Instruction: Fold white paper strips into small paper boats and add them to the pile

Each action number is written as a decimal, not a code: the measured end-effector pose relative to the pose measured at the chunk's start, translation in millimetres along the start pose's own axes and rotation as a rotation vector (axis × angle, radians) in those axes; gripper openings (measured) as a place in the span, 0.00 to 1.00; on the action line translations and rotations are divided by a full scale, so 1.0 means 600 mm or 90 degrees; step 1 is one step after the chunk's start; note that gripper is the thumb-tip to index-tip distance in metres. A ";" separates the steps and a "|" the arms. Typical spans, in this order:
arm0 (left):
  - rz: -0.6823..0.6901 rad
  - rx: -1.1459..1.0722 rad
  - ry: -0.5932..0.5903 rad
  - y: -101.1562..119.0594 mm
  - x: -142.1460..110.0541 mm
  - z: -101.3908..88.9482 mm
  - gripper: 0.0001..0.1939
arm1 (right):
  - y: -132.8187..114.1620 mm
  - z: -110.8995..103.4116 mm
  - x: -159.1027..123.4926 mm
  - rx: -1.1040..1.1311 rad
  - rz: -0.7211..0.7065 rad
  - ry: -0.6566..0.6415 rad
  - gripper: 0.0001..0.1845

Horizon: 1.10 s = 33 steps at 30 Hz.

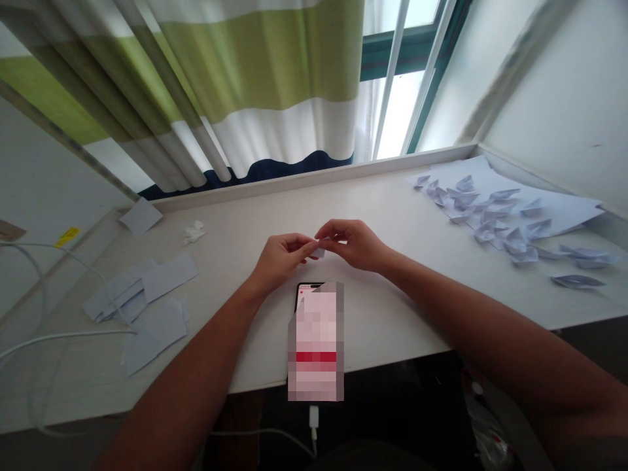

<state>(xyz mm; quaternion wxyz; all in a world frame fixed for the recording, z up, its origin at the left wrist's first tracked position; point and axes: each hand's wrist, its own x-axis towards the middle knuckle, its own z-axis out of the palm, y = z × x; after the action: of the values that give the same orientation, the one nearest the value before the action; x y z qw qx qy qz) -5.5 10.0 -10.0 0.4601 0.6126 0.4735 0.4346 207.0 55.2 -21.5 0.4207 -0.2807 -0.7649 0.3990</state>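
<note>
Between my two hands is a small folded piece of white paper, mostly covered by the fingers. My left hand pinches its left side, thumb on top. From the right, my right hand grips the upper edge between thumb and fingertips. The hands meet just above the white table, near its middle. Directly below them lies a phone with its screen lit and blurred out, a white charging plug at its lower end.
Several folded paper boats lie at the right, some on large white sheets. Loose paper pieces are stacked at the left, crossed by a white cable. A crumpled tissue sits farther back. A raised ledge edges the table below the curtain.
</note>
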 end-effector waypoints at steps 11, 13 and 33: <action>0.171 0.142 0.074 -0.009 0.005 -0.004 0.12 | -0.005 -0.002 0.002 0.036 0.043 0.017 0.15; 0.165 0.152 0.098 -0.007 0.006 -0.001 0.12 | -0.013 -0.003 0.000 -0.024 0.023 0.027 0.11; 0.002 -0.252 0.147 0.008 0.005 0.016 0.31 | -0.015 0.012 -0.002 0.089 0.043 0.049 0.23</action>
<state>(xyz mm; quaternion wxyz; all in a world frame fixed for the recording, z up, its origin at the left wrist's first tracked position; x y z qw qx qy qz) 5.4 11.0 -6.8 0.5131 0.4572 0.4278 0.5870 200.8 46.9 -16.9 0.4548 -0.2915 -0.7085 0.4540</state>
